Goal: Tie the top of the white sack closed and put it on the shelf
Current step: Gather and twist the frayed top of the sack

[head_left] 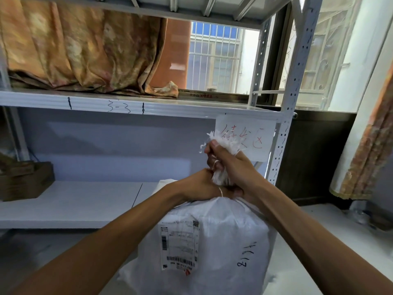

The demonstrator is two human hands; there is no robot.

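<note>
The white woven sack [223,241] stands on the floor in front of the shelf unit, with a shipping label and black handwriting on its side. Its top is gathered into a bunch with frayed white ends [225,139] sticking up. My right hand [227,165] grips that gathered neck from the right. My left hand [202,186] is curled at the base of the neck, just above the sack's body, holding a thin pale string [220,191] that runs round the neck. The lower white shelf board [70,201] lies behind and to the left of the sack.
A brown cardboard box [23,179] sits at the left end of the lower shelf. A patterned orange cloth [85,50] lies on the upper shelf. A paper sign [246,137] with red writing hangs on the perforated upright post [282,133]. A window and curtain are at the right.
</note>
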